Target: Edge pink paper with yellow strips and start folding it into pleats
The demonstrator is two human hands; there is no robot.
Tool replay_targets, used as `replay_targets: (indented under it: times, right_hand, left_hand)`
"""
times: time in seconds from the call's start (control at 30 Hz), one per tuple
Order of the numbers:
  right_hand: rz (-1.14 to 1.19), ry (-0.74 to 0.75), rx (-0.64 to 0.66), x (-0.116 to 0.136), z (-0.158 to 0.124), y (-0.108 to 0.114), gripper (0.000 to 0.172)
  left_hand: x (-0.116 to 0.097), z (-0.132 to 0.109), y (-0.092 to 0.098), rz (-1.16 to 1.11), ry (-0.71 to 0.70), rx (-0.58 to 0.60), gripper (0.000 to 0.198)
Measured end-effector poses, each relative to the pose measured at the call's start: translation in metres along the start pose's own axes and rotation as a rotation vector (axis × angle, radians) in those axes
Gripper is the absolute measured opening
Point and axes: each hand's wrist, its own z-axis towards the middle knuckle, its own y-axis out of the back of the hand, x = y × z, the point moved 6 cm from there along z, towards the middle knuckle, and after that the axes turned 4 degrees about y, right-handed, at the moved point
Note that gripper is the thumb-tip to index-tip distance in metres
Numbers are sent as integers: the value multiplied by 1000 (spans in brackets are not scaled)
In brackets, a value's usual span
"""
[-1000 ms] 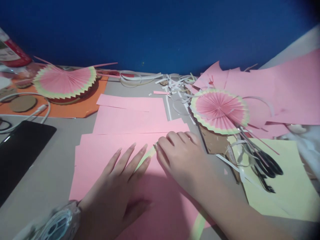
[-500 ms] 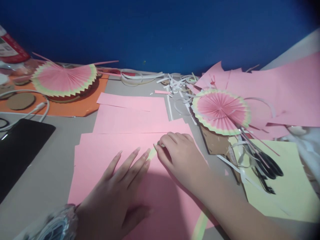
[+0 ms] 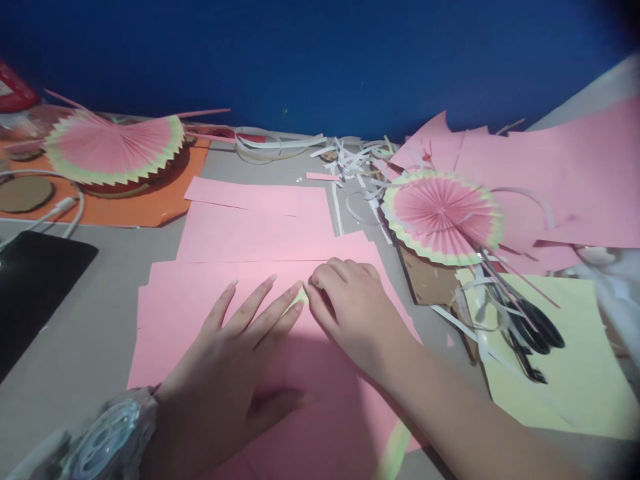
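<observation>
My left hand [image 3: 235,363] lies flat with fingers stretched out on the nearest pink paper sheet [image 3: 175,313]. My right hand [image 3: 353,313] rests on the same sheet with fingers curled, fingertips pinched beside my left fingertips. A pale yellow-green paper strip [image 3: 397,450] runs under both hands across the pink sheet; only bits of it show. What the right fingertips pinch is mostly hidden. More pink sheets [image 3: 255,223] lie stacked just beyond.
A pleated pink rosette [image 3: 443,217] sits right, black-handled scissors [image 3: 530,330] on a yellow sheet [image 3: 575,373]. Another pink fan [image 3: 113,147] lies on orange paper [image 3: 145,203] far left. A black device [image 3: 30,287], white cables, paper scraps [image 3: 350,163] and large pink sheets [image 3: 565,180] surround.
My right hand slid slightly left and away from me until its fingertips meet the left fingertips. The view shifted a little; the left hand stayed flat.
</observation>
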Motion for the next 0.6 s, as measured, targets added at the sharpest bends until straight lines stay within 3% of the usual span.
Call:
replay_targets:
  times: [0.27,0.47,0.6]
  right_hand:
    - [129,-19,43,1,-2,5,17]
    - [212,64,71,11,-5,6,18]
    - [170,63,70,12,-5,3,15]
  left_hand:
    - [-3,-9,3,25,-16,-71,77]
    - [-11,-20,6,39,-67,-172,76]
    - [-9,-13,0,23,-44,-81,78]
